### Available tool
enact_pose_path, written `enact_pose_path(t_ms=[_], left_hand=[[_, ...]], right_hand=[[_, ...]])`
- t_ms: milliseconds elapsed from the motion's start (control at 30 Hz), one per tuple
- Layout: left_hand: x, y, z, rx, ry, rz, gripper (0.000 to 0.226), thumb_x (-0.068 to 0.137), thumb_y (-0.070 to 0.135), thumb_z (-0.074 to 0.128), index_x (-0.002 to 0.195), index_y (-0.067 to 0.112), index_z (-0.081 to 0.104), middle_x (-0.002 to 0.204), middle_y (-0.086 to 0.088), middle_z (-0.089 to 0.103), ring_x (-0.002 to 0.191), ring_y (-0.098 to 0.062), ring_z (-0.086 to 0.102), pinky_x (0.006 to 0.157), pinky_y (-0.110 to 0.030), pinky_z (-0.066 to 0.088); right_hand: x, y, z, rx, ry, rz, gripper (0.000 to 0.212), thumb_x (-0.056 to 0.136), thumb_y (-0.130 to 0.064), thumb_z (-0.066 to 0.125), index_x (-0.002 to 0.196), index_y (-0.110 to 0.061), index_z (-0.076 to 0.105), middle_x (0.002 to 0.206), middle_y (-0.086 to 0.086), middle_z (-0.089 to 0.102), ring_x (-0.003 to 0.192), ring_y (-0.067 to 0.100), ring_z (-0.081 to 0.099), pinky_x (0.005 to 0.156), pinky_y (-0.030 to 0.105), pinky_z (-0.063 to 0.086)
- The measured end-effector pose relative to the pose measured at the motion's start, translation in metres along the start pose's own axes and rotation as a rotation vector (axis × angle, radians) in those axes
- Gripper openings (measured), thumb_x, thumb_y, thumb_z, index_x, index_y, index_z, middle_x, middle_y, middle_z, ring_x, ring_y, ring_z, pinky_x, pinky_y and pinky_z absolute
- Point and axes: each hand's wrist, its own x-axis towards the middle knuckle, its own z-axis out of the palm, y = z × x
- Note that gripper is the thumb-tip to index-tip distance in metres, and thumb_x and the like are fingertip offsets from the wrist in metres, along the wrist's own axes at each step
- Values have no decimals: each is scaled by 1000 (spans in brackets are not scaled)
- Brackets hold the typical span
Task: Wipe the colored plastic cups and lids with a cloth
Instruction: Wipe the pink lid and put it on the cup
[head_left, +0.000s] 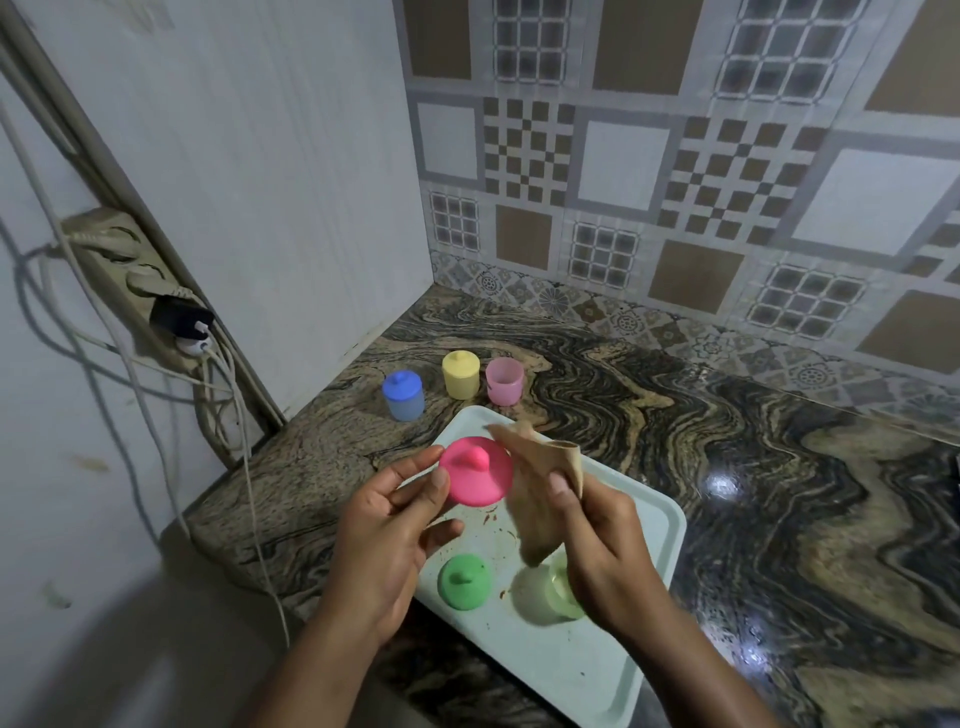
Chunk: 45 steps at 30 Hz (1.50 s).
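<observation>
My left hand (387, 525) pinches a pink lid (475, 470) by its left rim, holding it above the pale tray (613, 670). My right hand (592, 535) grips a beige cloth (535, 483) against the lid's right edge. On the tray lie a green lid (464, 580) and a pale green cup (550, 592), the cup partly hidden behind my right hand. Beyond the tray stand a blue cup with its lid (403, 395), a yellow cup with its lid (461, 374) and an open pink cup (504, 381).
The marbled counter (727, 467) runs to a tiled wall at the back and a white panel on the left. A power strip (150, 291) with plugs and hanging cables sits on the left wall. The tray carries brown specks.
</observation>
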Motion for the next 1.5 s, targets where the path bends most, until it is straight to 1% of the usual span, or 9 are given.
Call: enact_pose_path(t_ms=[367,467,633,800,900,1033,1167,1400,1500], left_hand=[[-14,-4,14,84,-34,114,65,74,5,71,134,25,56,109,-4,78,95,-14,75,65,-31,62],[-11,-3,11,65,-6,105,57,73,6,71,127,21,61,104,-8,79,88,-14,76,62,-30,61],[-11,-4,6,100,-51,71,47,88,-6,60,126,22,63,107,-8,78,95,-18,76,61,-26,60],[-15,-6,4,182,-158,54,51,79,11,66,129,21,63,96,-2,79,83,-8,70,59,-24,57],[-13,-7,4,161,-172,30,48,82,9,65,129,20,64,99,-4,78,85,-12,66,59,-25,58],[-6,-2,3,97,-110,26,44,80,13,66,124,17,65,92,-8,75,83,-14,68,58,-26,58],[-3,-3,7,100,-83,48,38,91,12,59,129,13,61,101,-6,78,92,-13,75,65,-30,61],[-8,-5,15,127,-90,69,50,91,2,59,137,23,56,115,-4,76,105,-23,74,70,-34,62],[-5,-3,12,98,-64,46,48,88,5,63,134,16,58,112,-7,77,101,-23,75,68,-31,62]], right_hand=[[-15,0,10,103,53,-8,43,101,-42,44,96,-6,66,73,20,65,62,22,59,60,42,49],[-17,0,7,-62,38,-129,30,103,-33,42,104,-22,69,85,-4,73,73,10,65,63,38,50],[-17,2,10,-244,-110,-357,42,105,-20,43,139,0,59,153,13,49,144,19,47,98,14,47],[0,11,1,-290,-29,-330,46,107,-29,40,128,4,65,143,9,61,139,12,53,97,21,49],[13,19,-7,-283,39,-198,42,104,-33,41,128,-10,68,119,-18,71,83,2,68,69,28,53],[8,11,-10,-76,114,-81,52,102,-48,41,79,-5,59,60,13,57,53,32,50,52,48,43],[-9,-4,6,-5,-8,-98,37,103,-32,43,95,-9,70,78,-2,72,75,11,68,68,29,54],[-14,-1,12,-51,20,-134,37,106,-40,43,102,-14,68,77,10,63,61,27,55,57,45,46],[-17,-4,10,-204,-4,-306,38,106,-23,42,125,-4,68,131,11,69,110,20,71,86,28,56]])
